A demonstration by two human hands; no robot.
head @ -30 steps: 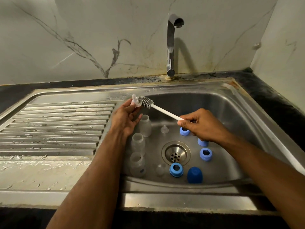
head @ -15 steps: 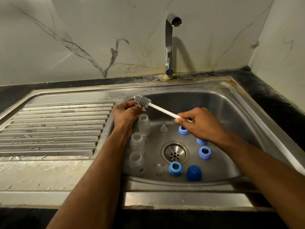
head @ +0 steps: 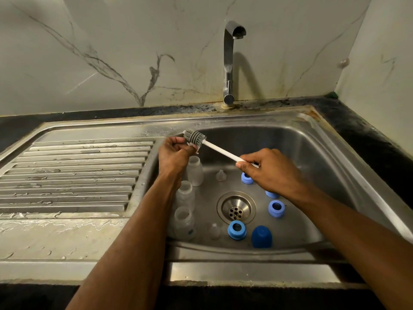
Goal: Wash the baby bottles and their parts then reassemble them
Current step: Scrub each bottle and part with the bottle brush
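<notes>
My right hand (head: 268, 171) grips the white handle of a bottle brush (head: 220, 151) over the sink basin (head: 312, 153). The grey bristle head lies against my left hand (head: 173, 153), which pinches a small clear piece (head: 192, 145), mostly hidden by my fingers. Three clear bottles (head: 185, 193) stand open-topped in a row along the basin's left side. Two clear nipples (head: 220, 175) sit on the basin floor. Several light blue collar rings (head: 276, 208) and a dark blue cap (head: 261, 236) lie around the drain (head: 236, 208).
The tap (head: 229, 63) stands behind the basin with no water running. A wet ribbed drainboard (head: 78, 175) stretches to the left. Dark countertop (head: 368, 135) borders the sink at the back and right, against marble walls.
My left hand has curled tighter round the small clear piece, and the brush head now rests over its fingers instead of beside them. Both hands shifted slightly to the left.
</notes>
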